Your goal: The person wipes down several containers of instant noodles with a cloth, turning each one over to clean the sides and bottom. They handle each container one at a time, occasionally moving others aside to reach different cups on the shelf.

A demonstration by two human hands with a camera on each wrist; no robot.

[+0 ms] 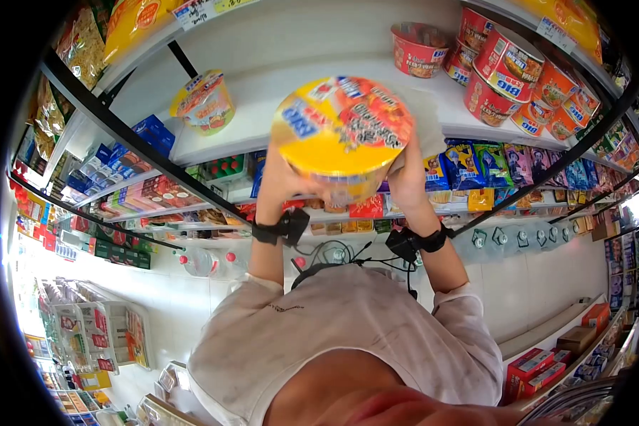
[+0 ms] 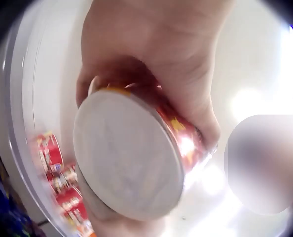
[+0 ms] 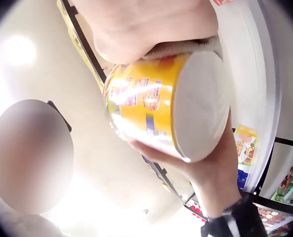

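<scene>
I'm holding a big noodle tub (image 1: 341,135) up in front of me with both hands, its yellow and red lid tipped toward my face and its plain white base facing away. My left hand (image 1: 278,177) curls round one side, opened only as wide as the tub's wall needs, and my right hand (image 1: 408,183) cups the opposite side just as closely, with a greyish cloth (image 1: 424,117) caught between it and the tub. Each of my wrists wears a black strap. The tub hangs in the air before a white shelf (image 1: 263,57), touching only my hands and the cloth. From the tub, an orange and green cup (image 1: 206,103) stands upright on that shelf between nine and ten o'clock. Red tubs (image 1: 493,78), some stacked, are at two o'clock, with smaller orange tubs (image 1: 557,96) toward three. Bright snack packets (image 1: 504,167) line up on a lower level between three and four, blue boxes (image 1: 149,136) lie at nine, and red-capped bottles (image 1: 202,263) stand on the floor toward half past seven.
</scene>
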